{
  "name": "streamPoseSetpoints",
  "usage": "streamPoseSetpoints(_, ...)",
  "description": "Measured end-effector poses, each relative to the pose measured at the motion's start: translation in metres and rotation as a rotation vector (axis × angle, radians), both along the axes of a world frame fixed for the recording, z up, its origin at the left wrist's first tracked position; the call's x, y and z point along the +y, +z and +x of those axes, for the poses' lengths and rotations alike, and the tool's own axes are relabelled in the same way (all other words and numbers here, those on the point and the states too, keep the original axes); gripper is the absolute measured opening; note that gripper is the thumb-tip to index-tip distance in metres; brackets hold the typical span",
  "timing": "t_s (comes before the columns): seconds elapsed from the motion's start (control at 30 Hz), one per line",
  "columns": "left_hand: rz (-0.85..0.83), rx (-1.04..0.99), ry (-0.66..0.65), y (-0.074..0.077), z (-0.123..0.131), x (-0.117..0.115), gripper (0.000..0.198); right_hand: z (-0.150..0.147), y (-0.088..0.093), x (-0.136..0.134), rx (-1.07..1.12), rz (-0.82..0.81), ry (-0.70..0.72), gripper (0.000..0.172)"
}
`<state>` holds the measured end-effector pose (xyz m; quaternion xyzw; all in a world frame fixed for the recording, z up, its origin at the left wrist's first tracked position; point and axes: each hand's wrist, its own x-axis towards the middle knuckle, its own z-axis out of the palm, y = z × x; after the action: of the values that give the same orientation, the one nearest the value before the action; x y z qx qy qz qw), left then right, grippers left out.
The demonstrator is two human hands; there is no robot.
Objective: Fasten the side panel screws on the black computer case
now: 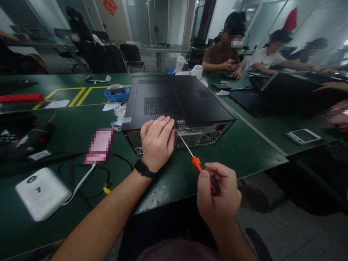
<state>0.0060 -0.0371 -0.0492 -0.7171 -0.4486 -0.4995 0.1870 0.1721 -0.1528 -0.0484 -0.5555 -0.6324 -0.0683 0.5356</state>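
A black desktop computer case [187, 90] lies flat on the green table, its rear panel with a round fan grille [210, 137] turned toward me. My left hand [157, 143], with a dark watch on the wrist, is bent over the rear top edge of the case. Its fingers are close together on the metal, and the thumb is hidden. In my right hand [219, 192] is a screwdriver [196, 162] with an orange and dark handle, gripped between thumb and fingers. The screwdriver's thin shaft slants up to the rear edge, beside my left fingertips. Any screw at the tip is too small to make out.
Left of the case are a blue bin [116, 94], crumpled paper [119, 114], a pink phone-like item [100, 145], a white power bank [43, 194] and black cables. Rightward lie a grey handheld device [303, 136] and an opened laptop [293, 92]. Several people sit beyond.
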Motion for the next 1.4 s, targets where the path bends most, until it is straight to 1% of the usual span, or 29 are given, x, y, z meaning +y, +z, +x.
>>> streamPoseSetpoints(0.27,-0.010,-0.016,-0.021,-0.0027,-0.0009,0.0014,0.034,-0.0011,-0.0007,0.0001,0.007,0.022,-0.001,0.017)
streamPoseSetpoints(0.53,0.014,0.004,0.004,0.0005,0.0002,-0.0007,0.033,-0.0024,0.0005,-0.0005,-0.005,0.012,0.016,0.012)
streamPoseSetpoints(0.6,0.002,0.002,0.003,0.0008,0.0002,-0.0007,0.034,-0.0039,0.0014,-0.0011,0.008,0.002,0.036,0.014)
streamPoseSetpoints(0.7,-0.014,-0.006,-0.001,0.0005,0.0000,-0.0001,0.034,-0.0058,0.0031,-0.0023,0.030,-0.026,0.051,0.024)
streamPoseSetpoints(0.77,-0.012,-0.008,-0.002,0.0002,0.0000,0.0003,0.034,-0.0061,0.0039,-0.0028,0.019,-0.028,0.051,0.026)
streamPoseSetpoints(0.9,-0.009,-0.013,-0.007,0.0001,0.0002,0.0001,0.032,-0.0040,0.0016,-0.0021,-0.023,0.011,0.023,0.021)
streamPoseSetpoints(1.03,-0.020,-0.024,-0.016,-0.0005,0.0004,-0.0001,0.034,-0.0017,-0.0023,-0.0011,0.002,-0.014,0.062,0.018)
streamPoseSetpoints(1.1,-0.020,-0.018,-0.009,-0.0008,0.0001,0.0002,0.034,-0.0016,-0.0020,-0.0013,0.020,-0.027,0.067,0.021)
streamPoseSetpoints(1.2,-0.007,0.000,0.004,-0.0010,-0.0005,0.0008,0.034,-0.0027,0.0006,-0.0018,0.010,-0.022,0.034,0.024)
streamPoseSetpoints(1.3,-0.006,0.001,0.002,-0.0013,-0.0009,0.0012,0.035,-0.0038,0.0023,-0.0014,-0.015,-0.010,0.019,0.021)
streamPoseSetpoints(1.4,-0.013,-0.008,-0.010,-0.0020,-0.0008,0.0011,0.035,-0.0041,0.0024,0.0001,-0.025,0.011,0.044,0.017)
